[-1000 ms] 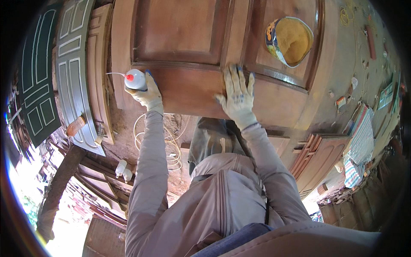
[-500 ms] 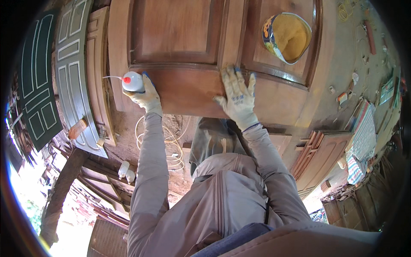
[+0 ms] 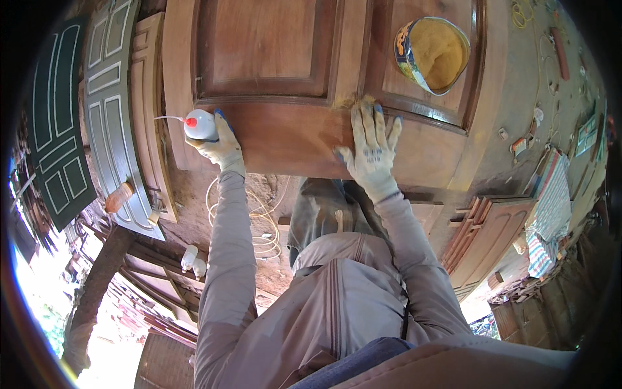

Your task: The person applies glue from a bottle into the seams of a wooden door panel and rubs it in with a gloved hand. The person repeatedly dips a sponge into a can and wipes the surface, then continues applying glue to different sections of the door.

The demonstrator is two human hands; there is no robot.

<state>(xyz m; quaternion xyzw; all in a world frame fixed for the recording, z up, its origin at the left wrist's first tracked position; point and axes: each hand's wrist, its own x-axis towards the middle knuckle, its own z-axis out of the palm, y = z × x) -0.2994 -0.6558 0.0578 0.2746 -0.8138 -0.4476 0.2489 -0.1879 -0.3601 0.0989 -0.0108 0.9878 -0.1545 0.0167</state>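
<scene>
Wooden door [image 3: 278, 133] lies beneath both hands: left hand [image 3: 225, 150] curls round a white bottle [image 3: 203, 126] by its near-left corner; right hand [image 3: 374, 154], spread flat along its near edge, grips nothing visible; light, even palm pressure probably serves best.

Here's the white-lined grey door [image 3: 111, 123], dark green door [image 3: 57, 123] on its left, brown wooden panel [image 3: 146, 97] close on its right! Amber bottle [image 3: 119, 196] at its lower end, white bottles [image 3: 189, 257] below and right of it, coiled hose [image 3: 261, 212] further right, striped cloth [image 3: 548, 211] way off to its right!
</scene>
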